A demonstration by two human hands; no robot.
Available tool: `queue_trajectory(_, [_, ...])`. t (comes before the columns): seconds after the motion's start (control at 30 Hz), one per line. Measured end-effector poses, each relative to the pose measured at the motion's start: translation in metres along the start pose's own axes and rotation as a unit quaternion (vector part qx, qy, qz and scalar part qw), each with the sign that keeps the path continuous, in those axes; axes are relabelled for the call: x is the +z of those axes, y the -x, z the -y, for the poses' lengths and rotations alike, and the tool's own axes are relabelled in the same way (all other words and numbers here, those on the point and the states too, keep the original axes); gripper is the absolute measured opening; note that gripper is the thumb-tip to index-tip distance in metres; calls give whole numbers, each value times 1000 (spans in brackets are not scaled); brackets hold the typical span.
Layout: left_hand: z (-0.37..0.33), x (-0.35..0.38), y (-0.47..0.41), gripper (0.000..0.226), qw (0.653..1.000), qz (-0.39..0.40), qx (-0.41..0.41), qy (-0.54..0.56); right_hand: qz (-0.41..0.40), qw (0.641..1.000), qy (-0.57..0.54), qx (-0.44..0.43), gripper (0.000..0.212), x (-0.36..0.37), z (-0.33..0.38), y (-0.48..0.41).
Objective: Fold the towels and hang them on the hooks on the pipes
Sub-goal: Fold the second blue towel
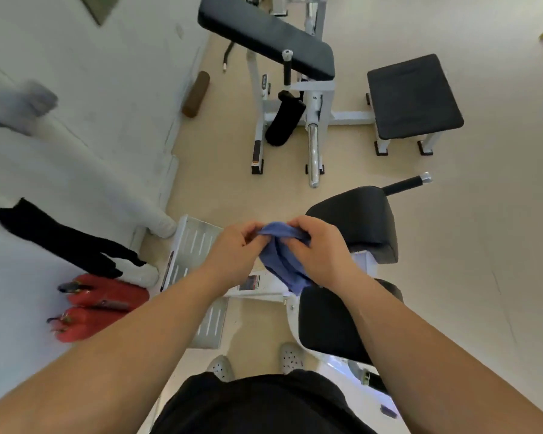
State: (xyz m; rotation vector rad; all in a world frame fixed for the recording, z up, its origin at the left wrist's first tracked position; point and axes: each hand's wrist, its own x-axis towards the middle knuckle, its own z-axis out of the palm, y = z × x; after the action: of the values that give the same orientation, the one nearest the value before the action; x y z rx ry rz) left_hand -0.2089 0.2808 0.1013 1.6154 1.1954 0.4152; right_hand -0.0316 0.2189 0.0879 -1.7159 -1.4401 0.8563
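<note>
Both hands are raised in front of the person, near the centre of the view, and they hold a blue towel (282, 261) between them. The left hand (235, 249) pinches the top edge of the towel with its fingertips, at about 9 o'clock from the cloth. The right hand (320, 245) grips the same bunched edge from 3 o'clock, with the fingers curled into the fabric. The rest of the towel hangs down loosely toward 6 o'clock, above a white machine frame (198, 242).

At 8 o'clock two red extinguishers (104, 305) lie on the floor by the wall. Just above them, at 9 o'clock, a black cloth (60, 239) hangs over a white pipe (152, 214); I cannot tell if a hook holds it. At 12 o'clock stands a bench (267, 36) with a black pad, and at 1 o'clock a black stool (414, 95). A black seat (361, 220) is just behind the right hand. At 6 o'clock two grey clogs (254, 364) show above dark shorts. No container is visible.
</note>
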Motion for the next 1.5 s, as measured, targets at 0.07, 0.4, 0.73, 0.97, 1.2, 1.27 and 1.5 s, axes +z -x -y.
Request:
queue_trajectory(0.07, [8, -33, 18, 11, 999, -47, -21, 16, 29, 999, 0, -14, 12, 18, 21, -10])
queue_trajectory(0.4, [58, -177, 116, 22, 977, -195, -21, -78, 160, 981, 60, -88, 21, 126, 148, -41])
queue_trajectory(0.73, [128, -283, 223, 19, 945, -327, 18, -20, 181, 981, -22, -70, 13, 271, 236, -16])
queue_trajectory(0.97, [196, -327, 280, 14, 927, -372, -47, 13, 259, 958, -9, -119, 32, 337, 270, 13])
queue_trajectory(1.2, [233, -334, 304, 13, 948, -274, -150, -61, 291, 944, 16, -154, 51, 356, 305, 2])
queue_trajectory(1.27, [240, -332, 305, 6, 938, -288, -185, -50, 293, 944, -28, -148, 43, 360, 315, -7])
queue_trajectory(1.5, [274, -311, 307, 27, 891, -309, -321, 88, 251, 947, -126, -153, 29, 355, 324, -74])
